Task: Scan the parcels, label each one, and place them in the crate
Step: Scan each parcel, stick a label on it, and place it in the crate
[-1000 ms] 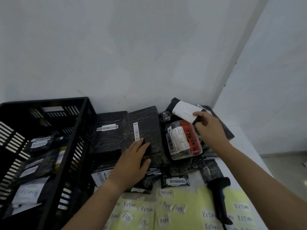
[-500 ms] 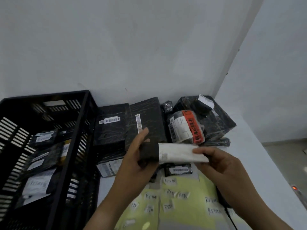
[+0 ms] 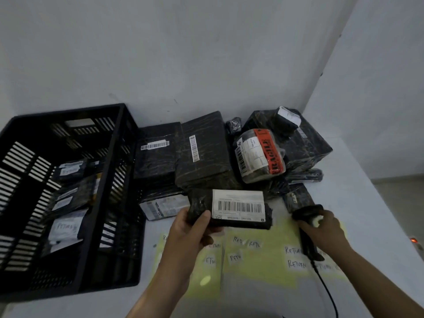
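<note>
My left hand (image 3: 191, 228) holds a small black parcel (image 3: 229, 208) above the table, its white barcode label facing up. To its right, my right hand (image 3: 325, 228) grips the black handheld scanner (image 3: 308, 235), whose cable trails toward me. Yellow sheets (image 3: 259, 267) of white "RETURN" stickers lie flat under both hands. At the left stands the black slotted crate (image 3: 96, 203), with several labelled black parcels inside.
Against the wall sits a pile of black wrapped parcels (image 3: 202, 152), one clear-wrapped with an orange FRAGILE tape (image 3: 259, 157). A white-labelled packet (image 3: 163, 206) lies beside the crate. The table's right edge runs near a small red light (image 3: 413, 239).
My right hand took the small parcel off the pile and passed it to my left hand. The right hand then let go and closed on the scanner.
</note>
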Tool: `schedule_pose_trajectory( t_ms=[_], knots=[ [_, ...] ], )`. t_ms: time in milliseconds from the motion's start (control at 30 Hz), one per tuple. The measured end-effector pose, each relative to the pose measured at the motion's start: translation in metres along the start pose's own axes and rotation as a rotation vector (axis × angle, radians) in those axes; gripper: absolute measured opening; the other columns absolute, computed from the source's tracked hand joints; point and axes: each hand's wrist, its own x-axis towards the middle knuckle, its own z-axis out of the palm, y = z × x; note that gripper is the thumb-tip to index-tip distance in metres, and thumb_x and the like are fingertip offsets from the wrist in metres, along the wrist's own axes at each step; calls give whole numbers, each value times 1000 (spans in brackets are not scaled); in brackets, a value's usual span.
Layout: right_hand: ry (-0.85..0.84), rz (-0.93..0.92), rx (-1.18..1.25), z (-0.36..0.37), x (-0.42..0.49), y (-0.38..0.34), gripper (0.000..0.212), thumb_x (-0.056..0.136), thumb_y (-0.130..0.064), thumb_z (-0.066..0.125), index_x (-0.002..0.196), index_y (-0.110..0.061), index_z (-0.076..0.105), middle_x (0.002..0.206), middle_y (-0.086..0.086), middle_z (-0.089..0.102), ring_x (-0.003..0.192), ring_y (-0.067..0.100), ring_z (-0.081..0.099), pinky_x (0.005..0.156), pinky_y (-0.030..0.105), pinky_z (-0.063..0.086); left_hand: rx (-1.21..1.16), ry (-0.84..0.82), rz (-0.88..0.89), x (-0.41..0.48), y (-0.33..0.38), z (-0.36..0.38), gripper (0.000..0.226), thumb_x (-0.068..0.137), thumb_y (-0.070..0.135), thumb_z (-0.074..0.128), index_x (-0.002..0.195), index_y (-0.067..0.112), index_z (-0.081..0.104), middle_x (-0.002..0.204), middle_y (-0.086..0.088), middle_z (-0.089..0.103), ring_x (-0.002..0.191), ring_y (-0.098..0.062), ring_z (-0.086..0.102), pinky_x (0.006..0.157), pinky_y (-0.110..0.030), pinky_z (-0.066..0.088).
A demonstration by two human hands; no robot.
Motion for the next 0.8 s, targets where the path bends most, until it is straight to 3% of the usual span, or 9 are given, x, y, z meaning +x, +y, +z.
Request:
schedule_pose_trajectory(
  t_ms=[100, 200, 300, 433, 500, 600, 667, 733, 800],
  knots=[
    [-84, 91, -61, 19, 9, 29, 96, 74, -43, 84, 140, 2, 32, 127, 26, 50, 101, 39, 60, 79, 46, 53, 37, 8, -1, -4, -4, -1, 18, 101, 18, 56, 119, 18, 61, 106, -1, 78, 91, -16, 75, 79, -35, 47],
    [-143, 46, -75, 29, 1, 38, 85, 77, -36, 84, 134, 2, 34, 100, 16, 63, 74, 26, 64, 55, 34, 49, 17, -17, -26, -4, -7, -2, 24, 99, 21, 58, 122, 20, 65, 115, -2, 76, 108, -18, 70, 88, -34, 48],
    [-121, -3, -108, 34, -3, 42, 77, 81, -30, 80, 135, 0, 35, 79, 6, 61, 57, 20, 62, 44, 29, 40, -199, -6, -85, -3, -6, 0, 40, 91, 23, 58, 130, 12, 63, 121, -13, 73, 114, -29, 67, 96, -39, 50],
    [-106, -6, -65, 28, -3, 43, 81, 81, -19, 79, 144, -6, 31, 79, 5, 59, 60, 25, 64, 48, 32, 45, -404, -5, -128, -1, -1, 3, 33, 100, 27, 47, 119, 11, 68, 119, -15, 73, 108, -27, 70, 102, -47, 48],
    [-121, 10, 1, 22, -9, 43, 82, 81, -15, 78, 147, -8, 30, 81, 3, 60, 62, 27, 65, 50, 32, 45, -445, 9, -167, 2, -3, 1, 41, 108, 36, 37, 121, 14, 68, 121, -12, 73, 112, -24, 69, 100, -48, 48],
    [-173, 30, 216, 7, -20, 42, 68, 85, -7, 73, 143, -11, 36, 90, 12, 67, 69, 32, 68, 60, 37, 52, -474, 59, -257, 9, -7, -1, 54, 106, 51, 33, 134, 13, 61, 125, -15, 71, 117, -29, 68, 90, -43, 54],
    [-246, 54, 359, -6, -30, 37, 58, 90, -5, 67, 140, -15, 41, 99, 17, 69, 74, 33, 69, 63, 38, 52, -475, 56, -310, 13, -11, -3, 56, 104, 55, 35, 131, 15, 62, 123, -15, 72, 110, -31, 71, 75, -41, 60],
    [-322, 41, 408, -15, -45, 30, 51, 92, -6, 64, 136, -23, 45, 106, 14, 70, 81, 35, 69, 64, 35, 49, -452, -1, -341, 14, -9, -2, 42, 105, 44, 41, 126, 15, 64, 120, -15, 73, 106, -31, 73, 70, -40, 59],
    [-371, 3, 432, -21, -62, 19, 43, 92, -3, 61, 127, -26, 50, 104, 14, 69, 89, 41, 67, 67, 38, 49, -463, -64, -349, 15, -7, -1, 35, 93, 18, 53, 125, 8, 63, 118, -19, 73, 104, -35, 71, 72, -43, 57]
  ],
)
